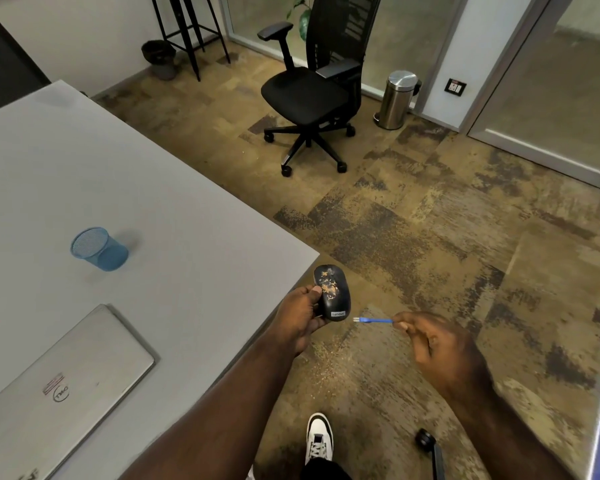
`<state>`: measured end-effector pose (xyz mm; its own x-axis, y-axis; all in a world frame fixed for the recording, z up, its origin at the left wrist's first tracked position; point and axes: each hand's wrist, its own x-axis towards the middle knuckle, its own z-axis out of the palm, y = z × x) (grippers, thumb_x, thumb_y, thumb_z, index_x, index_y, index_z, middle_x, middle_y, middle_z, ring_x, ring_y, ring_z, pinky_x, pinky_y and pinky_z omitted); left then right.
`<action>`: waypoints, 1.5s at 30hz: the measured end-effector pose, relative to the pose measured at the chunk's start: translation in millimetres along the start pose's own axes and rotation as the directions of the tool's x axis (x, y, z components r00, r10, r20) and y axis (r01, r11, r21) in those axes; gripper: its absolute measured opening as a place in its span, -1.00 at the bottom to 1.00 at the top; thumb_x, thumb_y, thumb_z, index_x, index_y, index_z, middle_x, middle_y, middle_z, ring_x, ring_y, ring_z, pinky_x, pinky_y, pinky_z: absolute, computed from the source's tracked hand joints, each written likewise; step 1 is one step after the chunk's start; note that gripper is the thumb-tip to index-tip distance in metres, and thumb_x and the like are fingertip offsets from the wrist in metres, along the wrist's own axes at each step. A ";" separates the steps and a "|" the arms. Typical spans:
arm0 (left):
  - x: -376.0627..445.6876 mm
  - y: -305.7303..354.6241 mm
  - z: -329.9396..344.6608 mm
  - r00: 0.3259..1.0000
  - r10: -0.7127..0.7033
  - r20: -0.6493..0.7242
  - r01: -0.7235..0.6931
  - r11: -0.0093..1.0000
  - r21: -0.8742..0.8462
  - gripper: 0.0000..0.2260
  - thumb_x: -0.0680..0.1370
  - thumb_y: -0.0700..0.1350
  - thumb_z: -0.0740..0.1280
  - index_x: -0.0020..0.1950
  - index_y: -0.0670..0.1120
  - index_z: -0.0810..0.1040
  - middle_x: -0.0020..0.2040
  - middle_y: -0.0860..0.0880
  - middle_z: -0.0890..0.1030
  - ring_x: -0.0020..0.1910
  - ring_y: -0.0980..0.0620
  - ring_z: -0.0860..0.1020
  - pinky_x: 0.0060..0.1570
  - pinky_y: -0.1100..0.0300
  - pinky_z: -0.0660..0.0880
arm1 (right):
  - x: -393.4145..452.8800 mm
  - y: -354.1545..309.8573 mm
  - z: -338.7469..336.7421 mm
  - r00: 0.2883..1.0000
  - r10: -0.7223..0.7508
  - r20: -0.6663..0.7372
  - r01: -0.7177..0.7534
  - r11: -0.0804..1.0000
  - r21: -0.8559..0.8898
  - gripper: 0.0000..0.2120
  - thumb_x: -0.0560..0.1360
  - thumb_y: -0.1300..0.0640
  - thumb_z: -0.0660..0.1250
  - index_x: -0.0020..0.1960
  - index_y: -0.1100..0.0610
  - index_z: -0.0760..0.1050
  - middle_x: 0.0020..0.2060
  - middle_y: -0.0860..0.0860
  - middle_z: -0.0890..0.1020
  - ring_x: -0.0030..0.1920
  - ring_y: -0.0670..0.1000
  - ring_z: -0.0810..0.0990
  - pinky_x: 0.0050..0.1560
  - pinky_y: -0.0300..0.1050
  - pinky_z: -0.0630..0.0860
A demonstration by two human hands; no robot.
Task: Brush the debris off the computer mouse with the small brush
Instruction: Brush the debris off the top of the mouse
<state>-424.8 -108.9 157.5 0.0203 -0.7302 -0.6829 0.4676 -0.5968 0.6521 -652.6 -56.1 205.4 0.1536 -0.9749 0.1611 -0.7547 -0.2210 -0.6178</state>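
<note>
A black computer mouse (333, 294) with orange debris scattered on its top is held past the table's corner, over the floor. My left hand (298, 318) grips it from the left side, thumb on its top edge. My right hand (437, 348) pinches the end of a small blue brush (373, 320). The brush lies level, with its pale bristle tip pointing left, just right of the mouse's lower end and a small gap away from it.
A grey table (136, 209) on the left carries a blue mesh cup (99, 249) and a closed silver laptop (63, 382). Orange crumbs lie on the carpet (329, 368) below my hands. A black office chair (312, 95) and a steel bin (395, 98) stand farther back.
</note>
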 end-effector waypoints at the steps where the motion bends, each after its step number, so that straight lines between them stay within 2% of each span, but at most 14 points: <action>1: 0.3 -0.2 -0.4 1.000 -0.001 0.003 0.001 1.000 0.000 -0.81 0.64 -0.19 0.17 0.00 -0.17 0.57 -0.05 -0.14 0.66 -0.07 -0.05 0.64 -0.18 0.05 0.62 | 1.5 -1.1 -0.7 1.000 0.003 -0.019 -0.003 1.000 0.011 -0.74 0.46 0.37 0.42 0.06 0.10 0.67 -0.13 -0.10 0.70 -0.16 -0.15 0.65 -0.18 -0.48 0.48; 5: 0.1 -1.3 2.2 0.999 -0.017 0.028 0.017 1.000 -0.010 -0.81 0.63 -0.19 0.18 -0.03 -0.17 0.58 -0.09 -0.14 0.68 -0.13 -0.03 0.67 -0.25 0.06 0.63 | 9.2 -10.1 -1.2 0.995 -0.051 -0.086 0.055 0.998 0.042 -0.69 0.43 0.43 0.42 0.11 0.15 0.67 -0.11 -0.11 0.68 -0.15 -0.17 0.65 -0.13 -0.48 0.51; 9: 0.6 0.4 0.1 0.999 -0.023 0.037 0.026 0.996 -0.082 -0.82 0.63 -0.20 0.18 0.04 -0.19 0.57 -0.05 -0.16 0.68 -0.10 -0.05 0.68 -0.22 0.02 0.64 | 5.4 -7.2 2.6 0.997 -0.068 -0.029 0.068 0.998 -0.001 -0.69 0.42 0.44 0.42 0.09 0.16 0.68 -0.08 0.01 0.73 -0.12 -0.03 0.69 -0.17 -0.14 0.65; 13: 2.6 2.9 -5.2 0.999 -0.015 0.033 0.017 0.998 -0.066 -0.82 0.63 -0.20 0.18 0.04 -0.18 0.57 -0.04 -0.15 0.67 -0.06 -0.07 0.65 -0.17 0.00 0.63 | 4.8 2.2 0.8 0.998 0.006 -0.066 -0.007 1.000 -0.014 -0.76 0.48 0.35 0.41 0.07 0.12 0.67 -0.13 -0.04 0.72 -0.20 -0.16 0.64 -0.29 -0.44 0.49; 18: 0.2 -1.8 -2.1 0.997 -0.026 0.066 0.025 0.999 0.024 -0.79 0.63 -0.18 0.18 -0.05 -0.15 0.60 -0.21 -0.07 0.73 -0.16 0.00 0.68 -0.25 0.08 0.63 | 24.4 -3.4 1.6 0.986 0.056 -0.160 -0.035 0.990 0.135 -0.79 0.52 0.29 0.36 0.10 0.12 0.65 -0.18 -0.11 0.69 -0.15 -0.24 0.66 -0.21 -0.53 0.48; 20: -0.8 -3.2 -0.2 0.996 -0.029 0.081 0.026 0.999 0.041 -0.80 0.63 -0.18 0.19 -0.05 -0.15 0.61 -0.19 -0.08 0.72 -0.18 0.01 0.68 -0.28 0.10 0.62 | 29.4 -4.3 5.3 0.986 0.054 -0.159 -0.040 0.995 0.087 -0.80 0.52 0.29 0.37 0.10 0.12 0.66 -0.18 -0.09 0.70 -0.24 -0.22 0.65 -0.24 -0.51 0.48; 24: -2.2 -6.1 -0.6 0.994 -0.038 0.107 0.032 0.998 0.060 -0.81 0.63 -0.17 0.20 -0.01 -0.15 0.60 -0.22 -0.05 0.72 -0.22 0.04 0.68 -0.29 0.13 0.61 | 36.6 3.7 4.0 0.962 0.163 -0.221 -0.139 0.983 0.122 -0.81 0.55 0.24 0.35 0.12 0.10 0.65 -0.20 -0.04 0.72 -0.23 -0.15 0.68 -0.27 -0.21 0.62; 27: -2.6 -7.5 -1.7 0.990 -0.053 0.128 0.045 0.997 0.067 -0.80 0.63 -0.16 0.19 0.00 -0.14 0.61 -0.18 -0.07 0.70 -0.17 0.01 0.67 -0.23 0.09 0.61 | 35.1 3.4 1.7 0.968 0.123 -0.217 -0.088 0.982 0.166 -0.82 0.54 0.24 0.34 0.09 0.10 0.65 -0.22 -0.10 0.70 -0.23 -0.19 0.68 -0.27 -0.25 0.61; 31: -5.4 -8.0 -1.0 0.985 -0.074 0.153 0.067 0.997 0.048 -0.81 0.62 -0.16 0.21 0.04 -0.15 0.62 -0.08 -0.13 0.67 -0.08 -0.06 0.65 -0.14 0.00 0.62 | 29.4 6.1 5.9 0.973 0.113 -0.202 -0.105 0.993 0.049 -0.84 0.54 0.21 0.35 0.08 0.08 0.65 -0.24 -0.09 0.70 -0.31 -0.13 0.65 -0.39 -0.21 0.56; 34: -7.1 -8.9 0.2 0.977 -0.112 0.181 0.110 0.994 0.022 -0.79 0.62 -0.13 0.20 0.15 -0.16 0.57 0.02 -0.18 0.65 -0.01 -0.14 0.65 -0.04 -0.13 0.61 | 31.0 13.3 3.2 0.946 0.224 -0.233 -0.191 0.969 0.155 -0.82 0.56 0.13 0.31 0.11 -0.02 0.62 -0.24 -0.16 0.69 -0.23 -0.16 0.70 -0.29 -0.14 0.65; 36: -8.0 -9.2 0.9 0.970 -0.137 0.201 0.140 0.990 0.000 -0.77 0.63 -0.10 0.20 0.19 -0.17 0.53 0.01 -0.18 0.67 -0.03 -0.16 0.67 -0.06 -0.16 0.61 | 31.3 12.4 -0.7 0.943 0.252 -0.216 -0.196 0.948 0.251 -0.80 0.57 0.08 0.29 0.11 -0.15 0.59 -0.27 -0.21 0.69 -0.19 -0.23 0.69 -0.22 -0.25 0.64; 39: -9.5 -10.4 1.9 0.958 -0.155 0.243 0.168 0.985 -0.034 -0.76 0.63 -0.08 0.20 0.20 -0.17 0.51 -0.09 -0.15 0.73 -0.07 -0.17 0.69 -0.11 -0.16 0.63 | 30.2 4.7 -6.3 0.956 0.234 -0.179 -0.159 0.920 0.357 -0.80 0.56 0.03 0.29 0.04 -0.27 0.58 -0.18 -0.23 0.71 -0.18 -0.17 0.71 -0.17 -0.22 0.64; 41: -11.2 -10.4 3.3 0.954 -0.173 0.246 0.191 0.980 -0.048 -0.73 0.63 -0.06 0.20 0.23 -0.18 0.49 -0.05 -0.18 0.71 -0.06 -0.19 0.68 -0.15 -0.13 0.64 | 27.7 -0.6 -8.1 0.965 0.214 -0.149 -0.142 0.910 0.390 -0.80 0.56 0.03 0.30 0.03 -0.27 0.59 -0.19 -0.19 0.72 -0.19 -0.13 0.71 -0.16 -0.15 0.65; 45: -12.9 -11.2 6.0 0.953 -0.211 0.218 0.228 0.972 -0.055 -0.69 0.63 0.01 0.17 0.25 -0.15 0.48 0.04 -0.21 0.64 -0.10 -0.17 0.67 -0.20 -0.01 0.62 | 20.0 -9.7 -8.7 0.978 0.181 -0.106 -0.122 0.904 0.410 -0.80 0.55 0.03 0.31 0.01 -0.28 0.59 -0.20 -0.19 0.72 -0.21 -0.15 0.71 -0.19 -0.27 0.61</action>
<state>-435.7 -94.8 161.0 -0.2719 -0.6423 -0.7166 0.5077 -0.7283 0.4602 -647.7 -73.2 221.3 -0.0538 -0.9903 0.1277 -0.4389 -0.0914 -0.8939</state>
